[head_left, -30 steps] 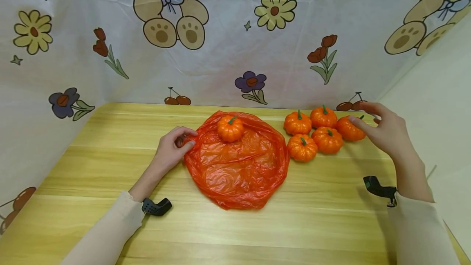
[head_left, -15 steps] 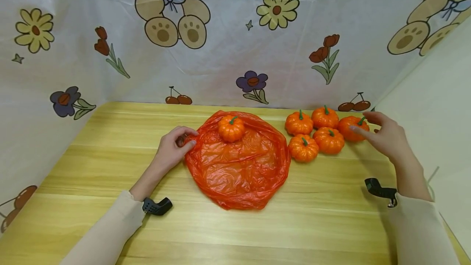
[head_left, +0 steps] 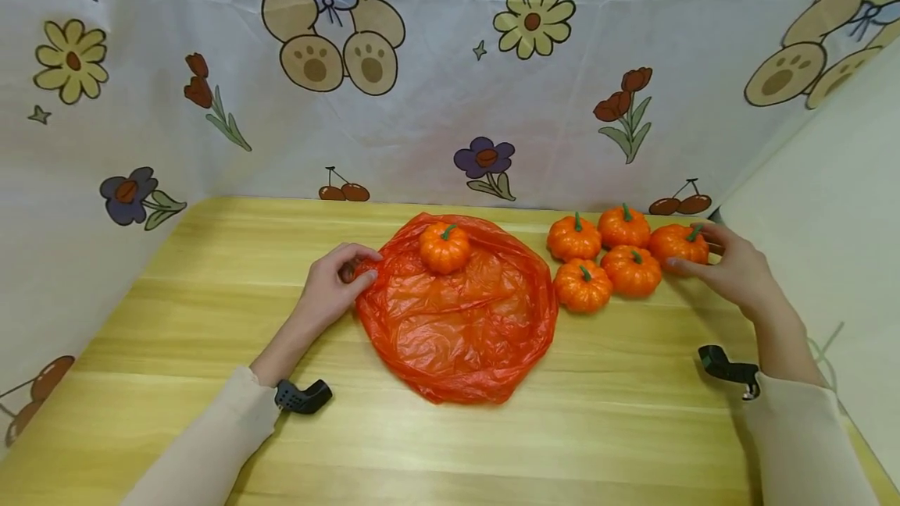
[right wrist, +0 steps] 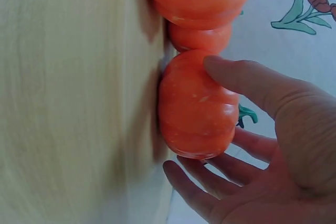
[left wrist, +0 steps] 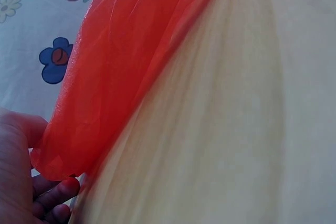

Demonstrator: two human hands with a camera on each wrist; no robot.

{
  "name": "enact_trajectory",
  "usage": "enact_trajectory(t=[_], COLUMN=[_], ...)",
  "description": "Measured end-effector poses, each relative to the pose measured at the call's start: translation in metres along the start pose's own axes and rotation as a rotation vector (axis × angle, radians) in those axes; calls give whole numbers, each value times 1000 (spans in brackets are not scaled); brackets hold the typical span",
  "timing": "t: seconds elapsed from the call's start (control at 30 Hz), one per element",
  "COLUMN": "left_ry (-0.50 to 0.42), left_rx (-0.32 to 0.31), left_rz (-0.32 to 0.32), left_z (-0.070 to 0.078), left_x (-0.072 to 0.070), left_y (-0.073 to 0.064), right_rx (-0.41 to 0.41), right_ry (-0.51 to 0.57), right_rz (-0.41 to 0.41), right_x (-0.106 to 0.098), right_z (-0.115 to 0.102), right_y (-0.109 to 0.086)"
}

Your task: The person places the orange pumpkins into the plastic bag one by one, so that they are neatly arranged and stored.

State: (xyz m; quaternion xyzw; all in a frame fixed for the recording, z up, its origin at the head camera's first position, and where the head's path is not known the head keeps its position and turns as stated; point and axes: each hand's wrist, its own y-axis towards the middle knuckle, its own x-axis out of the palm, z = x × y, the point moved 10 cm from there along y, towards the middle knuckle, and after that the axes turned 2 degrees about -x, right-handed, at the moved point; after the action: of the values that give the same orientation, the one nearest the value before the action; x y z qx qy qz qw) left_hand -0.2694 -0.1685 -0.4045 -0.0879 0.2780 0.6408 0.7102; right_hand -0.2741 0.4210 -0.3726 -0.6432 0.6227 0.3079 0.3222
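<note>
My left hand [head_left: 332, 284] pinches the left edge of a round, spread-out red plastic bag [head_left: 457, 385]. The left wrist view shows the thin red film passing between thumb and fingers. A small orange toy pumpkin [head_left: 444, 249] with a green stem sits in the bag near its far edge. At the right, my right hand [head_left: 740, 270] curls round the rightmost pumpkin [right wrist: 197, 103], thumb on its near side and fingers behind it. That pumpkin sits at table level beside its neighbours; the fingertips at its back are partly hidden.
Several more orange pumpkins [head_left: 630, 272] cluster between the bag and my right hand, the nearest right at the bag's edge. A cloth printed with bears and flowers [head_left: 422, 115] hangs behind the wooden table [head_left: 394, 451]. A pale wall [head_left: 830, 217] borders the right side.
My right hand has come down onto the rightmost pumpkin, its fingers passing behind it and its thumb settling on the front. The left hand stays at the bag's edge.
</note>
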Motion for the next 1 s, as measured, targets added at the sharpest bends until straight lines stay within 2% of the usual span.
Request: enact_trajectory(t=[0.23, 0.37, 0.47, 0.67, 1.0], left_ry=[12, 14, 9, 12, 13], left_rx=[0, 5, 6, 4, 4], left_rz=[-9, -11, -9, -9, -1], left_z=[0, 1, 1, 2, 0], left_x=[2, 2, 2, 1, 0], left_y=[2, 1, 1, 1, 1], right_rx=[7, 2, -2, 5, -2], right_ry=[29, -6, -28, -37, -22], right_rz=[9, 60, 110, 150, 149], right_x=[5, -1, -9, -21, -23], right_z=[9, 11, 8, -1, -18], right_y=[-1, -3, -5, -8, -5])
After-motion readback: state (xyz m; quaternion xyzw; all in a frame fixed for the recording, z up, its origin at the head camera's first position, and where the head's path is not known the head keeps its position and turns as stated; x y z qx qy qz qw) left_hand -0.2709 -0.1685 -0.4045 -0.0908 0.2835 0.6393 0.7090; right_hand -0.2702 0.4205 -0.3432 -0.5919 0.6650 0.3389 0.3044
